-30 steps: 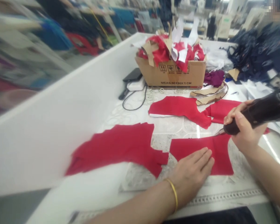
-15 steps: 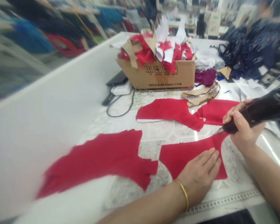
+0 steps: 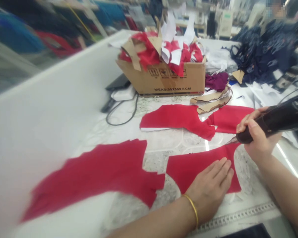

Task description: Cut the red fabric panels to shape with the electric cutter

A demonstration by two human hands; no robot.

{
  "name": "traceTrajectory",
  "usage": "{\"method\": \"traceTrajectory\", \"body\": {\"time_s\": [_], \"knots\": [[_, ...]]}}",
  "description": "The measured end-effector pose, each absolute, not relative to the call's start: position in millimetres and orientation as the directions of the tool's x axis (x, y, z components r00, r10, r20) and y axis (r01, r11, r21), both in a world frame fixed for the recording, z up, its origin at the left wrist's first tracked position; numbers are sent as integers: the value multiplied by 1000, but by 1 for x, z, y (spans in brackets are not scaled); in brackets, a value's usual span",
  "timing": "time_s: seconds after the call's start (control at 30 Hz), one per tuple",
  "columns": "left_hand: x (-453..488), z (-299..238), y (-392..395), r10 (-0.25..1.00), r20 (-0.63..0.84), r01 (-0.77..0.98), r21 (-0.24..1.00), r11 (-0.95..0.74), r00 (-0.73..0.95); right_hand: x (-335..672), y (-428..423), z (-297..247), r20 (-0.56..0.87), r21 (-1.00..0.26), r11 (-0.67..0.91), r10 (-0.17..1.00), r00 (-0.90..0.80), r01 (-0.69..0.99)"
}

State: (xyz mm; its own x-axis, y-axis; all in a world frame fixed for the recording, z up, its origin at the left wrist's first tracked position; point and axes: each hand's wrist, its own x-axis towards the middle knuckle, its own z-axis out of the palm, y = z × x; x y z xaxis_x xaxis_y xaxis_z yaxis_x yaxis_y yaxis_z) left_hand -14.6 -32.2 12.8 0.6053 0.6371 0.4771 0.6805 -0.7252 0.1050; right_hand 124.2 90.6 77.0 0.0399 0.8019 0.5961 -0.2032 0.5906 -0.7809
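My right hand (image 3: 257, 138) grips a black handheld hot cutting tool (image 3: 275, 120), whose thin metal tip (image 3: 230, 141) touches or nearly touches the top edge of a red fabric panel (image 3: 196, 168). My left hand (image 3: 210, 188), wearing a gold bangle, lies flat on that panel and presses it down. A larger red fabric piece (image 3: 96, 175) lies to the left, blurred at its far end. Two more red pieces (image 3: 176, 119) sit beyond the tool's tip, the right one (image 3: 232, 119) partly behind my right hand.
A cardboard carton (image 3: 161, 81) overflows with red, white and brown scraps. Brown card strips (image 3: 211, 100), purple cloth (image 3: 216, 81), a dark navy fabric heap (image 3: 258, 56) and a cabled white power adapter (image 3: 124, 94) lie beyond. A white panel (image 3: 39, 109) runs along the left; a person (image 3: 275, 33) stands far right.
The view has swung right, so the carton and table contents slide left in the picture. Both hands stay nearly in place, with the tool's tip still at the panel's top edge.
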Motion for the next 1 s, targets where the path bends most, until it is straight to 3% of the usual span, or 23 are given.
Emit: {"method": "traceTrajectory", "body": {"time_s": [0.5,0.77,1.0], "knots": [[-17,12,-33,618,476,657,105,-746,626,142,102,77,599,-783,613,789,139,-105],[-15,17,-30,596,523,659,85,-747,609,141,103,76,598,-775,618,784,163,-133],[-17,13,-31,597,471,632,103,-768,649,151,113,80,607,-782,624,760,233,1]]}}
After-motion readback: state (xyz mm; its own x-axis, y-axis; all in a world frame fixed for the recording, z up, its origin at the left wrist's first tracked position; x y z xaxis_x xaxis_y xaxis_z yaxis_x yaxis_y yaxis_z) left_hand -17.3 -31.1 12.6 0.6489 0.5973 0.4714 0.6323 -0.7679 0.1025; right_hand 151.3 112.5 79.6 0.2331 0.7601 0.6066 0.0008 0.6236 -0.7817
